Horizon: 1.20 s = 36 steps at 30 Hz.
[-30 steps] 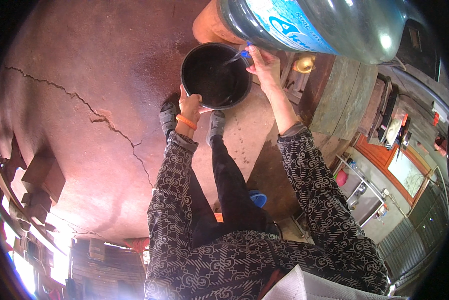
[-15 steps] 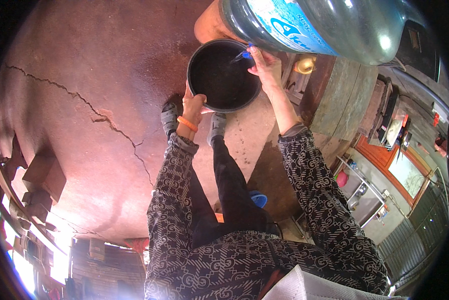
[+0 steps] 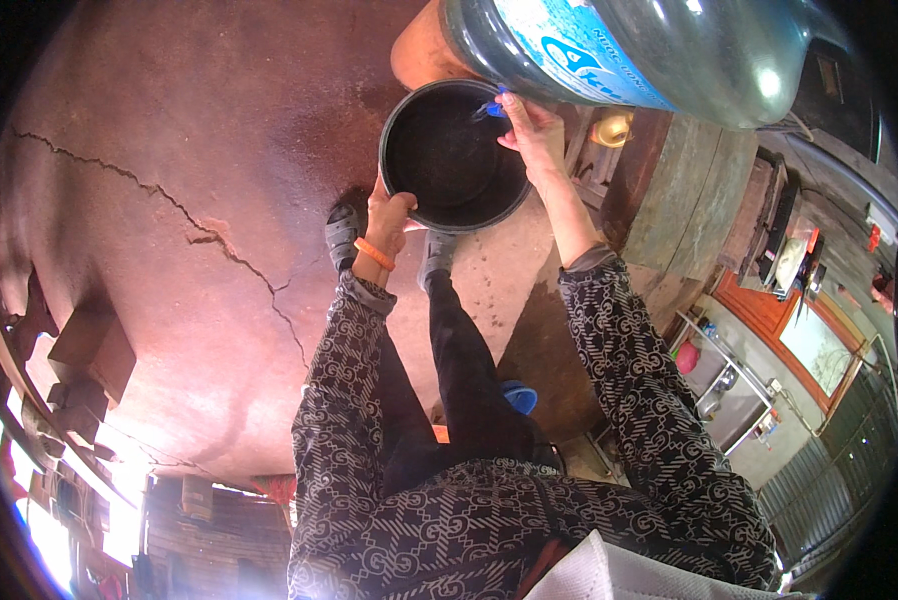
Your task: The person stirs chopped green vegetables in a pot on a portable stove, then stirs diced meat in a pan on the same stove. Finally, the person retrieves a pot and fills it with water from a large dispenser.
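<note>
My left hand point(image 3: 387, 217), an orange band on its wrist, grips the near left rim of a round black pot point(image 3: 451, 165), thumb over the edge. The pot is held below a small blue tap point(image 3: 494, 109) on a large clear-blue water jug point(image 3: 714, 60) with a blue and white label. My right hand point(image 3: 536, 138) pinches the tap between thumb and fingers. A thin streak of water seems to run from the tap into the pot. How much water lies inside the dark pot I cannot tell.
An orange rounded vessel point(image 3: 424, 48) stands beside the jug. To the right are a wooden bench point(image 3: 684, 190) and a small yellow cup point(image 3: 611, 129). A blue basin point(image 3: 517, 397) sits near my legs. The reddish floor point(image 3: 169, 300) has a long crack and a wet patch.
The pot and my left hand have shifted slightly right and toward me. My right hand stays on the tap.
</note>
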{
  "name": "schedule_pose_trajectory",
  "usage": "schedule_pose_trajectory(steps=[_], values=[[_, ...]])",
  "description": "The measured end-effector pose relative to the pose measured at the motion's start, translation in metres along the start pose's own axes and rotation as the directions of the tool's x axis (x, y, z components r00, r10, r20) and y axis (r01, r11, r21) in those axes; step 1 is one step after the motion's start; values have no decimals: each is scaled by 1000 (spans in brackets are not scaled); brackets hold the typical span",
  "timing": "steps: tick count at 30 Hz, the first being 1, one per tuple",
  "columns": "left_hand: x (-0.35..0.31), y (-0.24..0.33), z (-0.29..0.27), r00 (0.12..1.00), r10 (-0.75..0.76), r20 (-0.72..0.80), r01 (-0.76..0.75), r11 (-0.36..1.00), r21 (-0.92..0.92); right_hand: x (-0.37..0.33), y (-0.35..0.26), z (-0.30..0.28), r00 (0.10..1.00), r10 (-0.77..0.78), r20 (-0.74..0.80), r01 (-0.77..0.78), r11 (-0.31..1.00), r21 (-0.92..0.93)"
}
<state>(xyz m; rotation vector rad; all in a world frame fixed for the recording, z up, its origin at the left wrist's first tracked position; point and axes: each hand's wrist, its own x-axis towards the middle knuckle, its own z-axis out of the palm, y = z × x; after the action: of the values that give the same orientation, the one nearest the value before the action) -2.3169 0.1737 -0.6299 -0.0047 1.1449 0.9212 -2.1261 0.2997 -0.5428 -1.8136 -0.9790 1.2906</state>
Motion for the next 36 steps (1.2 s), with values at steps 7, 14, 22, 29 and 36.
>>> schedule_pose_trajectory(steps=[7, 14, 22, 29, 36], values=[[-1, 5, 3, 1000, 17, -20, -16, 998, 53, -1, 0, -1, 1000, 23, -7, -23, 1000, -10], [19, -17, -18, 986, 165, 3, -164, 982, 88, -1, -2, 2, 1000, 25, 11, -25, 1000, -3], [9, -5, -8, 992, 98, -76, -98, 995, 15, 1, 3, -2, 999, 39, 15, -39, 999, -5], [7, 0, -6, 992, 40, -119, -37, 999, 23, 0, 0, -2, 998, 57, -1, -57, 998, -37], [1, 10, -1, 989, -1, -148, 3, 1000, 16, -1, 1, 0, 999, 33, -7, -33, 999, -14]])
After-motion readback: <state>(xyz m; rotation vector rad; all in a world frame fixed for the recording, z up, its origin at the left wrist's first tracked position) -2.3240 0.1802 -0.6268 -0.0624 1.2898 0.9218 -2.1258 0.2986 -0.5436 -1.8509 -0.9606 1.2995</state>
